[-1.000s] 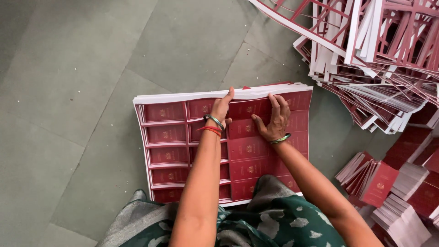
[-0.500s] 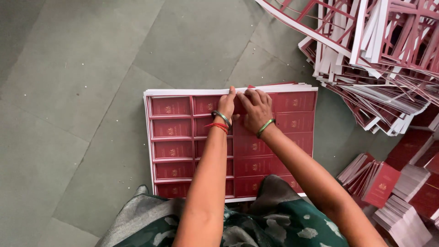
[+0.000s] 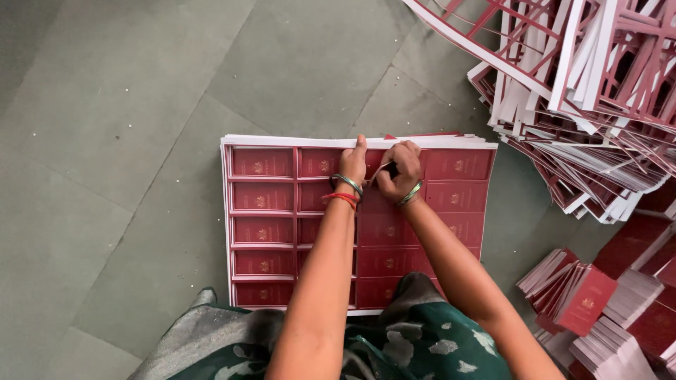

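Note:
A stack of printed sheets point(image 3: 271, 211), each a grid of dark red rectangular labels with white borders, lies on the grey floor in front of me. My left hand point(image 3: 354, 163) presses flat on the top sheet near its far edge, thumb stretched toward the edge. My right hand point(image 3: 398, 170) is just beside it, fingers curled and pinching a thin white strip point(image 3: 380, 171) of the sheet's waste border, lifting it a little. Both wrists carry bangles.
A big heap of punched-out red and white waste frames point(image 3: 584, 91) fills the top right. Piles of cut red labels point(image 3: 584, 299) lie at the lower right. My green patterned clothing point(image 3: 394, 345) covers the bottom edge. Grey floor tiles point(image 3: 105, 141) stretch to the left.
My right hand moved left from lying flat on the sheet, joined the left hand at the far edge and closed on a thin border strip. The view has tilted slightly.

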